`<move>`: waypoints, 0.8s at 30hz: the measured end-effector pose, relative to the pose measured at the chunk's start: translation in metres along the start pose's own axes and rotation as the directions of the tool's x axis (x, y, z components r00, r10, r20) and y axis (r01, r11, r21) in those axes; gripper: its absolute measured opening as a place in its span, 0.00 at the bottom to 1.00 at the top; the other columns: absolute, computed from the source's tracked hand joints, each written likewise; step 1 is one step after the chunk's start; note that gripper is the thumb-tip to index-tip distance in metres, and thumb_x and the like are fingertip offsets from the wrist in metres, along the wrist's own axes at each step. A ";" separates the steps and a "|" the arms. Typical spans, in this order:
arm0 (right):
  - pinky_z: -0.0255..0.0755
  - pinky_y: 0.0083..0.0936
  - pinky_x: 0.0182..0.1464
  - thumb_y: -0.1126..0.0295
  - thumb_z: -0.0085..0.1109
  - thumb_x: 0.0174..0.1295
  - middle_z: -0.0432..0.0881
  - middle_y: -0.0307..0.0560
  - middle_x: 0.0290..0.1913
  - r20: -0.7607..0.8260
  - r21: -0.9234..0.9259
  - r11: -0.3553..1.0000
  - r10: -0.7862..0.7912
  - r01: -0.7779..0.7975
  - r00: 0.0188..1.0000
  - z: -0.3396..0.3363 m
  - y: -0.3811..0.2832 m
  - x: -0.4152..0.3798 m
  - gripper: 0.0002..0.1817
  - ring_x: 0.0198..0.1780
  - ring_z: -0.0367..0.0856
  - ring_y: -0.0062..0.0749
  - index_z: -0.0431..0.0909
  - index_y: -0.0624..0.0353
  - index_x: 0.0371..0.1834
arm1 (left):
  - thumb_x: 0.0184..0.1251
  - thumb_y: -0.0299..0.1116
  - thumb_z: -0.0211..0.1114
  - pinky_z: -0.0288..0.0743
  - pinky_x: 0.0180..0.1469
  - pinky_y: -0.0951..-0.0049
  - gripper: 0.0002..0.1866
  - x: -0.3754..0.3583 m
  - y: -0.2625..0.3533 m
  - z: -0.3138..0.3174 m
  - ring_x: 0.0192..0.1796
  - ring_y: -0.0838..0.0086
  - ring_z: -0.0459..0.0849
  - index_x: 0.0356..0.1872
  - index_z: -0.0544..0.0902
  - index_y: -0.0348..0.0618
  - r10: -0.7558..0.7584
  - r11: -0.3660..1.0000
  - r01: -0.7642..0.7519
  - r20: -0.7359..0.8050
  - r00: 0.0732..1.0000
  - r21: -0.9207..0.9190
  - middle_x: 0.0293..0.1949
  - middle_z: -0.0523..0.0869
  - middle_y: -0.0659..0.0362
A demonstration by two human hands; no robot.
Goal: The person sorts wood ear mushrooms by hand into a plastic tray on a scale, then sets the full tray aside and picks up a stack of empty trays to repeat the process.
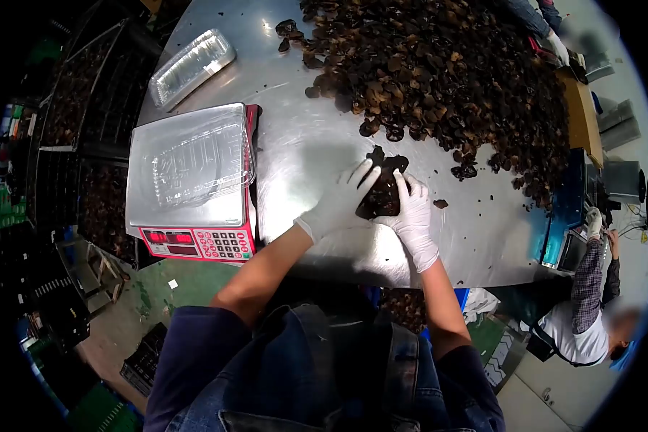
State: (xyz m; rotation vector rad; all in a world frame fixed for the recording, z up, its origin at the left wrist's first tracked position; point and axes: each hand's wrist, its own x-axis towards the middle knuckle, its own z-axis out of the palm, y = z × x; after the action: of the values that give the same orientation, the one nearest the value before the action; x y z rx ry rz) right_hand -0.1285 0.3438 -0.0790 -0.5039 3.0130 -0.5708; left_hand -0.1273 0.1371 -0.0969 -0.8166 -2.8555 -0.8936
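Both my hands wear white gloves and cup a small heap of dark brown mushrooms (386, 189) on the steel table, near its front edge. My left hand (347, 194) presses the heap from the left with its fingers together. From the right, my right hand (412, 216) closes on the same heap, thumb along the near side. To the left stands a red and silver digital scale (227, 241), its display lit. A clear plastic tray (201, 164) lies on the scale's pan. Beyond my hands spreads a large pile of similar mushrooms (425, 72).
Another clear plastic tray (192, 70) lies on the steel table (295, 129) behind the scale. Black crates (68, 93) holding brown pieces stand at left. One co-worker's gloved hand (558, 49) is at upper right; another person (579, 327) works at right. A cardboard box (582, 119) borders the pile.
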 end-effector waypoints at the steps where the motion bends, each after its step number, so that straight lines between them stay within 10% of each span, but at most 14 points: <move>1: 0.67 0.38 0.63 0.53 0.82 0.29 0.69 0.51 0.63 0.036 -0.026 0.999 0.020 -0.019 0.999 0.000 0.000 -0.003 0.58 0.60 0.67 0.49 0.65 0.53 0.71 | 0.48 0.53 0.75 0.61 0.68 0.52 0.53 -0.003 0.001 0.003 0.70 0.51 0.64 0.75 0.60 0.42 0.007 1.000 -0.007 -0.017 1.000 -0.014 0.71 0.63 0.47; 6: 0.79 0.28 0.45 0.71 0.73 0.44 0.75 0.43 0.55 -0.009 0.128 0.989 0.081 -0.080 0.997 0.002 -0.011 -0.018 0.43 0.48 0.79 0.35 0.70 0.43 0.70 | 0.51 0.39 0.74 0.68 0.65 0.58 0.44 -0.009 0.014 0.012 0.63 0.53 0.69 0.73 0.65 0.49 -0.066 0.995 0.068 0.028 0.997 -0.076 0.66 0.68 0.52; 11: 0.73 0.24 0.55 0.86 0.64 0.50 0.76 0.46 0.51 -0.080 0.489 0.860 0.211 -0.146 0.974 0.008 -0.018 -0.009 0.32 0.52 0.78 0.37 0.75 0.55 0.62 | 0.51 0.30 0.71 0.79 0.48 0.67 0.26 0.015 0.016 0.032 0.52 0.63 0.78 0.55 0.79 0.51 -0.168 0.966 0.132 -0.153 0.974 -0.221 0.48 0.77 0.59; 14: 0.78 0.25 0.46 0.78 0.67 0.54 0.77 0.46 0.48 -0.068 0.725 0.671 0.295 -0.156 0.953 0.004 -0.025 -0.010 0.25 0.46 0.82 0.33 0.78 0.57 0.58 | 0.50 0.27 0.69 0.79 0.45 0.68 0.20 0.024 0.019 0.029 0.48 0.65 0.80 0.48 0.81 0.50 -0.135 0.954 0.061 -0.240 0.961 -0.293 0.43 0.78 0.60; 15: 0.78 0.25 0.44 0.83 0.63 0.56 0.77 0.46 0.46 -0.099 0.577 0.801 0.266 -0.162 0.959 0.000 -0.029 -0.005 0.23 0.44 0.82 0.32 0.77 0.60 0.57 | 0.50 0.26 0.68 0.79 0.45 0.68 0.19 0.024 0.024 0.019 0.47 0.64 0.80 0.47 0.81 0.50 -0.131 0.958 0.058 -0.247 0.960 -0.282 0.43 0.78 0.59; 20: 0.80 0.25 0.44 0.90 0.60 0.55 0.80 0.42 0.44 -0.026 0.930 0.361 0.259 -0.071 0.966 -0.009 -0.067 0.011 0.19 0.40 0.84 0.31 0.79 0.62 0.50 | 0.52 0.26 0.65 0.79 0.45 0.63 0.14 0.010 0.036 -0.031 0.46 0.59 0.81 0.42 0.80 0.48 -0.184 0.968 0.081 -0.456 0.871 -0.237 0.44 0.79 0.56; 21: 0.80 0.24 0.45 0.89 0.63 0.52 0.80 0.42 0.41 -0.133 0.632 0.773 0.174 -0.052 0.976 -0.019 -0.079 0.020 0.22 0.41 0.84 0.30 0.80 0.60 0.51 | 0.52 0.27 0.66 0.79 0.43 0.62 0.15 0.003 0.037 -0.063 0.45 0.58 0.81 0.43 0.80 0.48 -0.251 0.948 0.126 -0.438 0.863 -0.294 0.45 0.79 0.55; 24: 0.78 0.25 0.49 0.85 0.68 0.43 0.81 0.47 0.41 -0.136 0.549 0.831 -0.015 0.088 0.991 -0.065 -0.169 0.051 0.27 0.44 0.84 0.35 0.81 0.57 0.52 | 0.53 0.25 0.67 0.78 0.46 0.60 0.15 -0.034 0.020 -0.138 0.46 0.58 0.82 0.44 0.81 0.47 -0.390 0.912 0.299 -0.370 0.843 -0.281 0.43 0.80 0.55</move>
State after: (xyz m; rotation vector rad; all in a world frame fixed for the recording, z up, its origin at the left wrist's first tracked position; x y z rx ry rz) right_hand -0.1309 0.2015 0.0440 -0.5170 2.7357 -1.4685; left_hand -0.1046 0.0600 0.0221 -0.0738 -2.5788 -1.2532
